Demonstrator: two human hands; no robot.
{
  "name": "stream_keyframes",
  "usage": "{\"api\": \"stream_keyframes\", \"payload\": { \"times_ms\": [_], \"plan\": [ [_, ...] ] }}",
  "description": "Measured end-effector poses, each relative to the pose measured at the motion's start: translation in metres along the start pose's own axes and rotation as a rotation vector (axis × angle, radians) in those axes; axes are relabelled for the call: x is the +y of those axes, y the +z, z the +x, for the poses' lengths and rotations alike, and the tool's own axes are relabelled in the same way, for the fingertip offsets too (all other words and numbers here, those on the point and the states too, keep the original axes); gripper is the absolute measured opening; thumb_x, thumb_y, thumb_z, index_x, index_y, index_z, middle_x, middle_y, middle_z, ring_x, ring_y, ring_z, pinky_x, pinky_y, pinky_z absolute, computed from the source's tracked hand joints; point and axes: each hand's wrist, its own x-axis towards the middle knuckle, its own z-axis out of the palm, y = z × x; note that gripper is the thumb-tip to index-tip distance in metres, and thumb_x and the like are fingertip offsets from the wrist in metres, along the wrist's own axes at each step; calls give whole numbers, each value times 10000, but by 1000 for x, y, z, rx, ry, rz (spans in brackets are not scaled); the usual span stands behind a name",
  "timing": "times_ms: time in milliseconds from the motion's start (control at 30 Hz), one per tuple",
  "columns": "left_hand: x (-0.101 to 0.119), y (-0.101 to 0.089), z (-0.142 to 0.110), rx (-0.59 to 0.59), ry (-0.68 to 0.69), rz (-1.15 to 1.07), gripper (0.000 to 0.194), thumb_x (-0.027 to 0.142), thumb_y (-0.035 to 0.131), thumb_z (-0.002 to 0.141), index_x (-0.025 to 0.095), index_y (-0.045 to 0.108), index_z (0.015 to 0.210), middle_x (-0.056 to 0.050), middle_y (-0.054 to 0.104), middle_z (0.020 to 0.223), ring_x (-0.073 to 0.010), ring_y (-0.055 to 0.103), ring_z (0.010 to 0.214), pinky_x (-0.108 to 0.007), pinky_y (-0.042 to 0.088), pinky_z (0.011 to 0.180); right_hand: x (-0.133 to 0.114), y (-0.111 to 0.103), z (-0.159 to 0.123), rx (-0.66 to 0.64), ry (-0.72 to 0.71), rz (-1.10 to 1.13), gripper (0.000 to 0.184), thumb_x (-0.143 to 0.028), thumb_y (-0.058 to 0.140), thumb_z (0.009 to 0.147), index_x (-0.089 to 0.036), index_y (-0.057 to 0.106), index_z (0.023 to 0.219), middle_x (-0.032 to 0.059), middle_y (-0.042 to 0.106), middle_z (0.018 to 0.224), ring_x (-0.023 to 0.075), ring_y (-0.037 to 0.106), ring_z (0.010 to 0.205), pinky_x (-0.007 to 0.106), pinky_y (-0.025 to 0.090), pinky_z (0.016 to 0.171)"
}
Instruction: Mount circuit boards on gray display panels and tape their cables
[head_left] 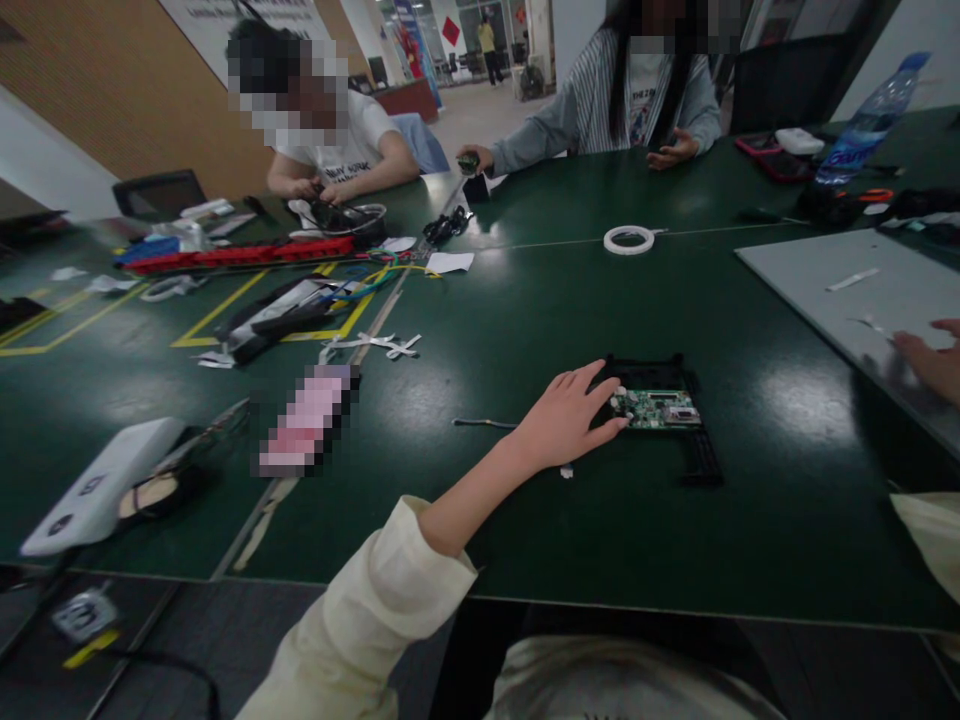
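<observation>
My left hand [571, 418] lies with its fingers spread at the left end of a green circuit board [654, 409], its fingertips on or just over the board's edge. The board sits in a black plastic frame [702, 456], partly covered by the hand. A thin cable [484, 423] runs out from under the hand to the left. At the right edge, my right hand [930, 362] is partly cut off, its visible fingers apart over a grey panel [806, 285]. A small curled strip [870, 324] lies by its fingertips, and another white strip [851, 280] lies farther back.
A roll of white tape [628, 240] lies farther back. To the left are a phone [307, 420], a white device [105, 485] and cut tape pieces [386, 345]. A water bottle [870, 125] stands back right. Two people sit across the table [525, 545].
</observation>
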Motion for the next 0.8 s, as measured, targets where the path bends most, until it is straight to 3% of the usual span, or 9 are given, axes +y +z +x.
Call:
{"api": "stream_keyframes", "payload": {
  "times_ms": [133,267,367,467,500,567,667,800],
  "plan": [
    [0,1,0,-7,4,1,522,494,325,957,185,354,1377,-143,305,1490,-252,333,1357,-438,298,1089,13,-2,10,-164,190,-67,352,-587,549,650,-250,624,721,120,588,723,346,549,764,468,387,720],
    [0,0,0,-11,12,6,524,491,320,960,182,349,1381,-144,322,1482,-252,332,1358,-443,292,1090,9,-11,8,-179,194,-77,339,-586,596,651,-263,657,735,100,596,724,331,555,762,440,382,687],
    [0,0,0,-7,13,4,526,489,313,962,176,345,1384,-144,322,1482,-250,331,1358,-437,288,1093,-9,-22,-2,-130,181,-84,273,-499,635,677,-235,682,732,107,622,760,340,573,841,448,388,732],
    [-1,2,-1,-2,12,3,531,493,306,963,174,343,1386,-142,313,1487,-248,331,1357,-430,286,1097,-40,-33,-18,84,135,189,221,-407,641,714,-197,695,760,115,635,776,325,593,885,484,388,830],
    [-1,2,-1,-2,13,3,532,496,306,962,176,343,1386,-140,311,1488,-249,330,1357,-431,286,1097,-53,-36,-24,132,111,397,237,-382,624,744,-185,702,849,120,642,807,290,611,854,457,422,808],
    [-2,3,-1,-3,16,3,536,502,307,960,180,343,1387,-136,307,1491,-253,327,1359,-433,285,1099,-81,-40,-38,167,78,607,290,-360,560,808,-189,669,1016,108,645,868,202,634,764,358,483,712],
    [-2,5,0,0,17,0,538,505,309,958,184,343,1388,-132,308,1491,-258,323,1361,-436,283,1101,-128,-47,-63,-6,59,837,273,-350,615,789,-172,676,986,87,625,814,140,609,658,297,496,649],
    [-2,5,-1,13,16,-12,533,508,317,955,191,349,1382,-128,315,1487,-266,336,1353,-451,293,1096,-200,-66,-105,-546,-73,1032,289,-395,616,807,-192,682,1002,38,597,795,105,561,682,245,475,636]
  ]
}}
